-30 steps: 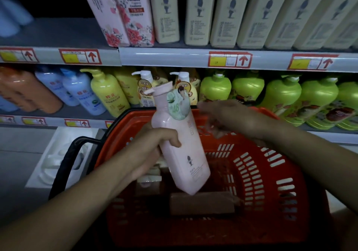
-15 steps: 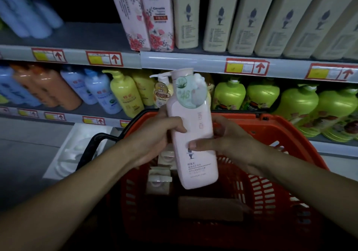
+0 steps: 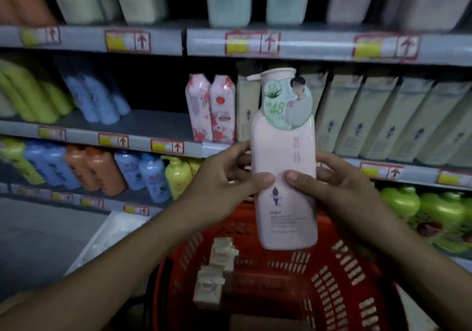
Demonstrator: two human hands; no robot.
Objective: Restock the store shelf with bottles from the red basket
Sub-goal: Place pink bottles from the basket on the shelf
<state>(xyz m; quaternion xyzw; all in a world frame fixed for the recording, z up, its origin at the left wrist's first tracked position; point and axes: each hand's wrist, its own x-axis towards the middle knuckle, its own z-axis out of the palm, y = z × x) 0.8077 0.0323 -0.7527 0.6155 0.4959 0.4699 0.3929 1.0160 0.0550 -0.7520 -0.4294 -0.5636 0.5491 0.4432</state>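
Now both hands clasp the pink bottle (image 3: 283, 157) upright above the red basket (image 3: 329, 274), label outward for shelving. The left hand (image 3: 224, 177) and right hand (image 3: 339, 180) curl closed round its middle, thumbs in front.

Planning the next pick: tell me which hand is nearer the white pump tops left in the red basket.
Left. The left hand grips the pink bottle above and just left of the pump tops. The right hand grips the bottle's other side, farther right.

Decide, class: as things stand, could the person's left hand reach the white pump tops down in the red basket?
Probably not yet. The left hand shares its grip on the pink bottle with the right hand. Once it lets go, the white pump tops lie uncovered in the open red basket below.
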